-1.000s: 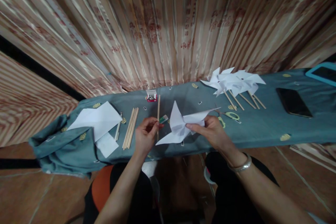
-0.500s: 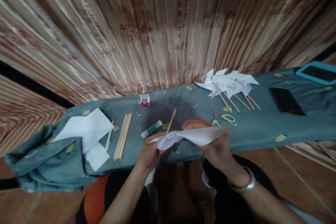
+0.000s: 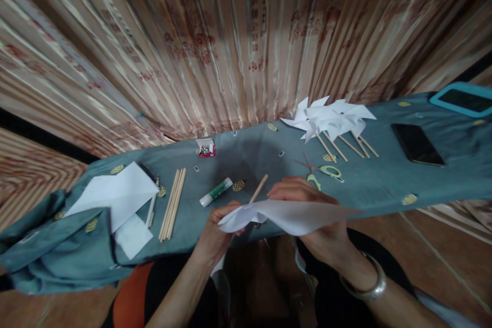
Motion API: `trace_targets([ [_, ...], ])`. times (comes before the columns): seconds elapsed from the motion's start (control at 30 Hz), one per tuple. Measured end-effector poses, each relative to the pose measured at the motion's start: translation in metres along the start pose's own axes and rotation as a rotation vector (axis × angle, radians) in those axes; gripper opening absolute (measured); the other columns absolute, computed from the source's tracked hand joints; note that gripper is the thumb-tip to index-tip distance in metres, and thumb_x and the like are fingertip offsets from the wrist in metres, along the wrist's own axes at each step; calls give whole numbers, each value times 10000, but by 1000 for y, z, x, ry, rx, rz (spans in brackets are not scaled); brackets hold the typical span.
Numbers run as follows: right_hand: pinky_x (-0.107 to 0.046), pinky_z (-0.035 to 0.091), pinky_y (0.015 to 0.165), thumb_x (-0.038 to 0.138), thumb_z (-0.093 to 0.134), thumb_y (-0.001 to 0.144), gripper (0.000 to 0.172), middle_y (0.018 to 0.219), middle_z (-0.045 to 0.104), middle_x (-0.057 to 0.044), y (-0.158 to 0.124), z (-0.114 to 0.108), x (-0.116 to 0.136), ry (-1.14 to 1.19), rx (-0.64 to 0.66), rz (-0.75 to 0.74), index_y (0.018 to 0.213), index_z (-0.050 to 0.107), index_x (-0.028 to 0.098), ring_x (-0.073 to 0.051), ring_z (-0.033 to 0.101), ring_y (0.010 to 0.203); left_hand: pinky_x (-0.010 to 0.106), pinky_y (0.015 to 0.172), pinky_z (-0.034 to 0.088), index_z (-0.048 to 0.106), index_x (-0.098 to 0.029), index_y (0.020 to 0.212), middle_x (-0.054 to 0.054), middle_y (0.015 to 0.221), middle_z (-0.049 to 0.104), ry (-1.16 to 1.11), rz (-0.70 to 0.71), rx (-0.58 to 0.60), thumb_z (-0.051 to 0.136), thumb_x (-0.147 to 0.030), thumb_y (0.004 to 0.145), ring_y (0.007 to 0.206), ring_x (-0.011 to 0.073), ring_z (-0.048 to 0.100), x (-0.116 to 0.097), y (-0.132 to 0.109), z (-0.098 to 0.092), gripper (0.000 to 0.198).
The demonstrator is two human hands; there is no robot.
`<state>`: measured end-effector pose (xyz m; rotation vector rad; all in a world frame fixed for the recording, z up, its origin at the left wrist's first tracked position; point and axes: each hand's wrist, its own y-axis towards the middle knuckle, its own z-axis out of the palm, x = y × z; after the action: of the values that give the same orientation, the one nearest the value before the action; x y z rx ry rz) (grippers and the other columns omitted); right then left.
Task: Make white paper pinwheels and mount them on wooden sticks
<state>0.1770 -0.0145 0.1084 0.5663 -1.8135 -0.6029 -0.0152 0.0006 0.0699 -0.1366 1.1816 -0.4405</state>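
Note:
A white paper pinwheel, seen nearly edge-on, is held between my two hands above the table's front edge. My left hand is closed around its left end and a wooden stick, whose upper end juts out behind the paper. My right hand grips the paper from the right, fingers behind it and partly hidden. Scissors with green handles lie just beyond the right hand. Nearest the left hand is a green and white glue stick.
Finished pinwheels on sticks lie at the back right, near a black phone and a blue-framed tablet. A small red box of pins, several wooden sticks, a pen and white paper sheets lie leftward.
The paper has turned and dipped slightly, and its right part faces me more broadly. My right hand has shifted a little right and down. The view has swung slightly.

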Motion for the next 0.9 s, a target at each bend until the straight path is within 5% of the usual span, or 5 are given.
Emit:
trace_targets([
  [0.3, -388, 495, 882, 179, 650, 849, 199, 884, 719, 5, 0, -2, 3, -76, -21, 12, 1018, 627, 282, -195, 672, 863, 180, 484, 345, 718, -136, 618, 1, 605, 552, 4, 12, 28, 844, -233, 556, 531, 62, 465, 3, -3, -5, 171],
  [0.9, -358, 522, 870, 257, 670, 851, 86, 809, 726, 26, 7, 0, 12, -178, -15, -18, 925, 642, 290, -173, 690, 754, 226, 493, 341, 764, -162, 663, 17, 649, 544, 33, 36, 45, 862, -434, 559, 552, 86, 407, 5, -7, -13, 308],
])
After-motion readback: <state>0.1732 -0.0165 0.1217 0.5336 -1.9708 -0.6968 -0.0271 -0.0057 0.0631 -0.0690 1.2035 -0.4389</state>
